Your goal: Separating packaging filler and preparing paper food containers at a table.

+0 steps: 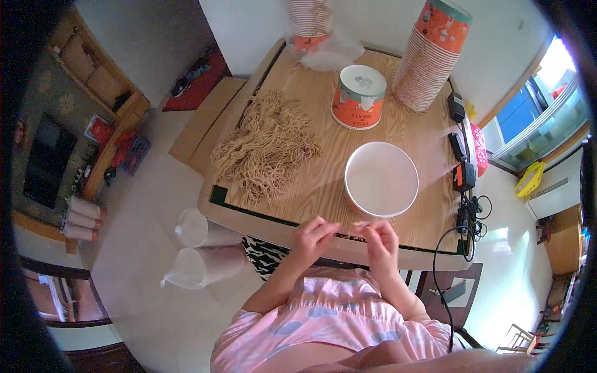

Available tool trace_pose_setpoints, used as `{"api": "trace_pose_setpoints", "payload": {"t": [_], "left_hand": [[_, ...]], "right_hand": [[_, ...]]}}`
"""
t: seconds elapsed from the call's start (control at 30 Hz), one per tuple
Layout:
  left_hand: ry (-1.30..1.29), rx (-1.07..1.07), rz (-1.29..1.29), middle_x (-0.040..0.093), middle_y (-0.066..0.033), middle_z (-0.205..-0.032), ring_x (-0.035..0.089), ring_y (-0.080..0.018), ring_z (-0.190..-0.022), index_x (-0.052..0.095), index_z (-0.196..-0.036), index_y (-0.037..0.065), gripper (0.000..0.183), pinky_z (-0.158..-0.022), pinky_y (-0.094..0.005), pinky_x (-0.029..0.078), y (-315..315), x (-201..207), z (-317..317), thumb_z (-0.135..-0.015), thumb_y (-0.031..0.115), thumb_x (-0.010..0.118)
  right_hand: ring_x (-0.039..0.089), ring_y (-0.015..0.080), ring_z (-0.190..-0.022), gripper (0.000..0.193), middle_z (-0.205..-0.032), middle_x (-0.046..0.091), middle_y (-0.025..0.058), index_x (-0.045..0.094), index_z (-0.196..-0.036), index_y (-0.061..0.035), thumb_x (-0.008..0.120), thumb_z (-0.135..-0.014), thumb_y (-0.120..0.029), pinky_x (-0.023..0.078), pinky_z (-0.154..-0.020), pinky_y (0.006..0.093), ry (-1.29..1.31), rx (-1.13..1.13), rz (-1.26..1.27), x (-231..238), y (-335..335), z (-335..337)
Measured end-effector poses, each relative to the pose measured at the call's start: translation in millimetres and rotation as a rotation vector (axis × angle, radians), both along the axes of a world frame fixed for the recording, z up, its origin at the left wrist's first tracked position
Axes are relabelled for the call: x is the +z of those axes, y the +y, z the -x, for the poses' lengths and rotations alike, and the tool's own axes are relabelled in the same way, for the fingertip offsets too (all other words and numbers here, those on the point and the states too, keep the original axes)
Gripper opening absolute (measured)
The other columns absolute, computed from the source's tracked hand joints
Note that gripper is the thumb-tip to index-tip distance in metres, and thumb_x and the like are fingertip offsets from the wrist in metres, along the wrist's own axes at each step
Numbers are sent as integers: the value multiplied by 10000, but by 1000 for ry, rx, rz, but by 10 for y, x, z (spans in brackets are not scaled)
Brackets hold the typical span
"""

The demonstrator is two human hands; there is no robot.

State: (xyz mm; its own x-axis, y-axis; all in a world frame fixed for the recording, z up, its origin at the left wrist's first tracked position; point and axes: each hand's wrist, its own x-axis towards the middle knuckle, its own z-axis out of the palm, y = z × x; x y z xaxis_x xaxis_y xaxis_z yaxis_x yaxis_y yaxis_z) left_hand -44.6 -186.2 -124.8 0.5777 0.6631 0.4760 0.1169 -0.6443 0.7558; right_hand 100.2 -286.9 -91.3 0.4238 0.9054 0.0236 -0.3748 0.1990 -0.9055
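Both my hands are at the table's near edge, fingers pinched and a small gap between them. My left hand (pixel 314 240) is closed, its fingertips pointing toward the right hand. My right hand (pixel 378 241) is closed too, just in front of an open paper bucket (pixel 380 181) with a white inside. Whatever the fingertips hold, if anything, is too small to make out. A loose heap of tan cord (pixel 267 149) lies on the table's left half. Behind the open bucket, an orange and green paper bucket (pixel 357 107) stands upside down.
A tall leaning stack of nested buckets (pixel 429 59) stands at the back right. Another stack (pixel 309 22) is at the back, with clear plastic (pixel 333 53) around its base. Black power adapters (pixel 463 176) and a cable (pixel 437 273) line the right edge. Bagged stacks (pixel 205 267) lie left below.
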Motion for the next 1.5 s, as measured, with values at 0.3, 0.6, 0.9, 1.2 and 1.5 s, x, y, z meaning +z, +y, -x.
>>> {"api": "trace_pose_setpoints", "payload": {"t": [0.3, 0.6, 0.9, 1.2, 1.5], "left_hand": [[-5, 357, 5, 581, -69, -687, 543, -159, -530, 699, -881, 49, 118, -474, -261, 407, 484, -383, 189, -767, 30, 677], [135, 278, 123, 567, -53, -679, 539, -155, -538, 677, -822, 32, 41, -475, -273, 405, 400, -116, 355, -784, 48, 671], [97, -231, -64, 571, -52, -772, 595, -231, -633, 652, -886, 69, 124, -552, -325, 479, -151, 620, -318, -768, 99, 679], [38, -160, 251, 533, -19, -712, 499, -93, -585, 661, -809, 33, 80, -502, -220, 382, -98, 591, -215, -744, 9, 700], [4, -143, 282, 517, -15, -744, 480, -100, -576, 647, -795, 38, 45, -515, -230, 383, -88, 611, -234, -769, 31, 683]], "right_hand": [[319, 95, -546, 33, -620, 327, -29, 440, -912, -79, 462, -935, -89, 369, -581, 265, -1, -333, -159, 396, -259, -478], [395, 79, -559, 41, -643, 394, -15, 465, -918, -78, 506, -916, -81, 372, -549, 223, 57, -474, -272, 452, -509, -872], [573, 127, -802, 320, -886, 584, 95, 512, -1138, -13, 589, -827, -29, 462, -695, 257, -756, 170, 180, 481, -241, -253], [579, 95, -755, 128, -894, 626, 68, 560, -963, 16, 597, -843, -7, 466, -642, 229, -642, 136, 210, 198, -425, -537], [468, 9, -633, 75, -718, 548, -26, 565, -927, -8, 572, -860, 24, 383, -565, 159, -420, 31, 293, 172, -240, -278]]}}
